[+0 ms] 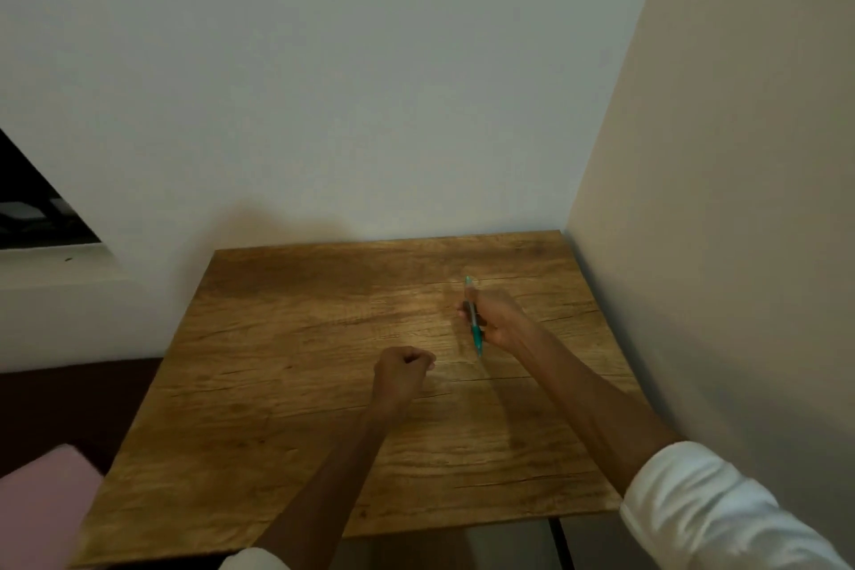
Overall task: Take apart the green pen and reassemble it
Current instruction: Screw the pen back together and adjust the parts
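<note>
Green pen in hand, looks whole, teardown not started yet

The right hand has its fingers wrapped round the green pen, held roughly upright just above the wooden tabletop. The left hand is a loose fist nearby, holding nothing I can make out. I'd guess it comes over next to grab one end so the barrel can be twisted apart.

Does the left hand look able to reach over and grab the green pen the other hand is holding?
Probably yes. The left hand sits curled on the wooden table, close beside the right hand that grips the green pen. Only bare tabletop lies between them, and the pen's lower end sticks out free.
</note>
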